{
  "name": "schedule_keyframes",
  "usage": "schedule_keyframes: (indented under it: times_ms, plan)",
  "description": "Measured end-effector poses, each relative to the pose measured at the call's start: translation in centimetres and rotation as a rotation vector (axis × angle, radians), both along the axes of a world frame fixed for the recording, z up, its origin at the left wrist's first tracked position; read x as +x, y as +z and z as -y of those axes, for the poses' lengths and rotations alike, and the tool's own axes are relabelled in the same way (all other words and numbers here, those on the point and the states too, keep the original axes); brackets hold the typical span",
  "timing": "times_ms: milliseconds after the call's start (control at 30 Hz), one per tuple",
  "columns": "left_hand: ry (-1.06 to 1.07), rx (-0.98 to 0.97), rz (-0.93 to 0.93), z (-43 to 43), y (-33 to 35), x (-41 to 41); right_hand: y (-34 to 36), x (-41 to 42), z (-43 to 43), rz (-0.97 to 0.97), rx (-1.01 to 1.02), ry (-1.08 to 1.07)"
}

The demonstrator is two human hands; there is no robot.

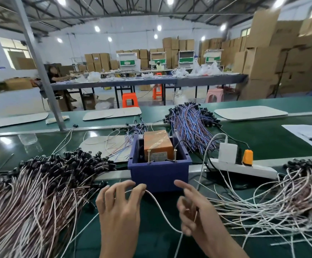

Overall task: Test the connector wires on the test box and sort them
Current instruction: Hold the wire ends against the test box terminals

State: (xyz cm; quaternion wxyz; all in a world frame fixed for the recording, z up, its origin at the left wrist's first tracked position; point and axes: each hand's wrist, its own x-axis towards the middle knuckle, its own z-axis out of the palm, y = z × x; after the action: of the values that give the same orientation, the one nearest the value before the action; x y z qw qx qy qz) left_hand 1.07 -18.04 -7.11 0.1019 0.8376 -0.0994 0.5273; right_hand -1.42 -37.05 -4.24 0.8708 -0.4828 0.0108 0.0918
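Nearest, left hand [119, 207] pinches white connector wire [160, 211] just before test box [158, 174] | right hand [198, 218] curls round its bared end, likely aiming it at the box's posts [149, 155]

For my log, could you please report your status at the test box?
Left hand pinches one white wire. Right hand grips it too. Not yet on blue box. Path open.
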Motion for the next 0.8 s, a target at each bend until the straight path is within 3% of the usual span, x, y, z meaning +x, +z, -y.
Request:
schedule_keyframes:
  times_ms: [167,433,567,800]
  plan:
    - [-0.001,0.014,-0.008,0.4,0.6,-0.6,-0.2,-0.4,-1.4,0.026,-0.204,0.134]
    - [-0.316,0.041,-0.009,1.4,0.8,-1.3,-0.1,-0.4,-1.4,0.052,-0.356,0.329]
    - [-0.432,0.038,-0.05,1.8,1.3,-1.5,-0.6,-0.2,-1.3,-0.035,-0.329,0.336]
    - [-0.379,-0.046,-0.031,1.4,1.9,-1.2,0.2,-0.3,-1.4,0.083,-0.411,0.238]
